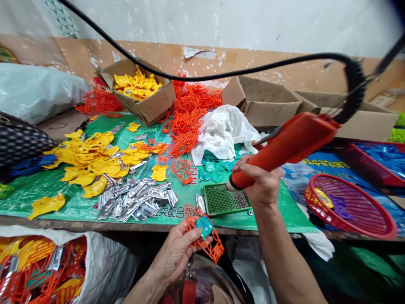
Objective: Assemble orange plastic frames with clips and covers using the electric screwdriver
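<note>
My left hand (179,247) pinches an orange plastic lattice frame (217,249) with a small teal plastic piece (205,226) lying on it, near the table's front edge. My right hand (264,183) is wrapped round an electric screwdriver (284,147) covered in red-orange material. Its tip end points down and left, over a green tray (218,200) with a grid of holes and many small metal screws (241,199) at its right side. Beyond the tray, teal pieces (215,169) lie partly under a white cloth-like bag (226,126). The screwdriver's bit cannot be made out.
Silver metal plates (136,200) and yellow plastic parts (91,158) are heaped at the left. Orange frames (190,105) pile up behind, beside cardboard boxes (272,107). A red basket (351,207) stands right. A filled white sack (107,261) sits below left. A black cable (202,78) hangs across.
</note>
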Demonstrator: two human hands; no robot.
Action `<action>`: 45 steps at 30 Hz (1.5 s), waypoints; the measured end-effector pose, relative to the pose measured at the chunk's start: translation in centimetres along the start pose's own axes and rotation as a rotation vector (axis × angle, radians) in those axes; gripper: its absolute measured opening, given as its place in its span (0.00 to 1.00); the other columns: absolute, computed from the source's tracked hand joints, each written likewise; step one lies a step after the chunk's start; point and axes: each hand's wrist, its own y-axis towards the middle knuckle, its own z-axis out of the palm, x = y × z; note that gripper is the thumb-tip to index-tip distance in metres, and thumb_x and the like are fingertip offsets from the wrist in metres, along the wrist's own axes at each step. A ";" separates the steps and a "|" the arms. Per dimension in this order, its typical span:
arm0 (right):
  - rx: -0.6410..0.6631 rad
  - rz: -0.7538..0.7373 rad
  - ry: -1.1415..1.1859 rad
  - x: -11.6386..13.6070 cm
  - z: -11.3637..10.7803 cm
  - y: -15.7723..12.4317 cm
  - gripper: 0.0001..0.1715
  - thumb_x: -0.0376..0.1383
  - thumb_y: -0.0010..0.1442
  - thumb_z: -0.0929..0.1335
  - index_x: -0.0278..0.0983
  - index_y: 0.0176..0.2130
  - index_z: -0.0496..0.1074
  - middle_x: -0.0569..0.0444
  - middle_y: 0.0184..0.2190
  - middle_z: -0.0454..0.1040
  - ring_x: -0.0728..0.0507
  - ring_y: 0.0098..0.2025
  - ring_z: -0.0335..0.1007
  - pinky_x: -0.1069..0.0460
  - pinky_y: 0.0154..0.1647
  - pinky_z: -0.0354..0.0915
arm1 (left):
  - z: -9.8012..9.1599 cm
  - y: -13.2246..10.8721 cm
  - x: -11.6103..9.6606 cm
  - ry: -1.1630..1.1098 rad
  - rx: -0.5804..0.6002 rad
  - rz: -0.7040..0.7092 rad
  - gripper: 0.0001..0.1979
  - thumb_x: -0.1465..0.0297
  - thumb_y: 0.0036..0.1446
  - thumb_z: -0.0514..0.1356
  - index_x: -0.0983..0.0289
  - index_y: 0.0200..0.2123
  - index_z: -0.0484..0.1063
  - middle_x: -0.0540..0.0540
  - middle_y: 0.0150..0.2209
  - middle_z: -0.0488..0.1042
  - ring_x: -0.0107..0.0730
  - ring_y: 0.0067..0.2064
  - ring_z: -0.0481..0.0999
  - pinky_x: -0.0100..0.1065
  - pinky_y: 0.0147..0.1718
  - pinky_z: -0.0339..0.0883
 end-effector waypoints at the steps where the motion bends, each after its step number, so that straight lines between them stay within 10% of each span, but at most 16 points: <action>1: 0.033 0.023 0.047 0.8 0.2 -0.6 0.05 0.29 0.42 0.73 0.36 0.23 0.73 0.59 0.22 0.71 0.48 0.23 0.67 0.49 0.28 0.65 | 0.1 0.0 0.0 -0.003 -0.001 0.004 0.15 0.70 0.47 0.73 0.65 0.41 0.80 0.57 0.40 0.81 0.36 0.41 0.79 0.37 0.42 0.76; 10: 0.311 0.270 0.284 4.1 1.2 -7.2 0.20 0.31 0.47 0.76 0.47 0.39 0.72 0.61 0.27 0.73 0.48 0.28 0.69 0.49 0.34 0.67 | -0.2 0.0 0.1 0.008 0.057 0.015 0.15 0.70 0.50 0.71 0.66 0.43 0.79 0.58 0.41 0.81 0.34 0.38 0.79 0.32 0.38 0.76; 21: 0.389 0.253 0.243 3.6 1.0 -8.1 0.30 0.38 0.51 0.76 0.52 0.51 0.68 0.60 0.29 0.72 0.47 0.30 0.69 0.48 0.37 0.66 | 0.2 -0.1 -0.1 -0.008 0.044 0.004 0.15 0.69 0.48 0.72 0.67 0.40 0.79 0.57 0.39 0.81 0.30 0.34 0.79 0.29 0.34 0.75; 45: 0.401 0.248 -0.001 2.4 0.3 -9.7 0.17 0.36 0.47 0.75 0.44 0.38 0.70 0.58 0.27 0.70 0.44 0.30 0.68 0.45 0.35 0.69 | 0.2 -0.1 0.5 0.020 0.050 0.037 0.15 0.68 0.49 0.71 0.67 0.41 0.79 0.58 0.37 0.80 0.32 0.35 0.78 0.31 0.37 0.73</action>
